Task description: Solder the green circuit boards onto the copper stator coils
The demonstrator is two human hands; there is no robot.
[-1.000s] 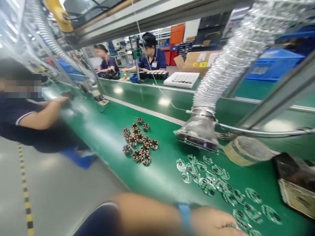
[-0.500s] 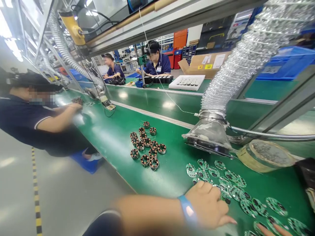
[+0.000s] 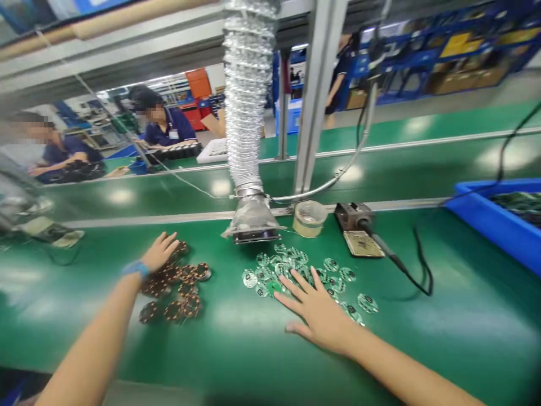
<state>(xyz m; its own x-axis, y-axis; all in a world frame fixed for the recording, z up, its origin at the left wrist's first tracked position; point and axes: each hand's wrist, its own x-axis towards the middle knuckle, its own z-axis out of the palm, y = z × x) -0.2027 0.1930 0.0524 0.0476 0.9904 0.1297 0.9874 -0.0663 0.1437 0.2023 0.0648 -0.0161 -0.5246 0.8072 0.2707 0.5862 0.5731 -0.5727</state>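
My left hand [image 3: 161, 252], with a blue wristband, reaches over a cluster of several round copper-wound coil parts [image 3: 175, 285] on the green belt; its fingers are spread and rest on the far coils. My right hand [image 3: 318, 314] lies flat and open, fingers stretched, on the edge of a scatter of several small round green circuit boards [image 3: 296, 270]. Neither hand grips anything that I can see.
A silver fume hose with a hood [image 3: 251, 217] hangs just behind the boards. A roll of tape [image 3: 309, 217] and a soldering iron stand [image 3: 357, 225] with its cable sit to the right. A blue bin [image 3: 499, 223] stands far right. Other people work at the back left.
The view has swung right. My left hand has moved from the green boards over to the copper coils, and my right hand has come into view, flat on the boards.
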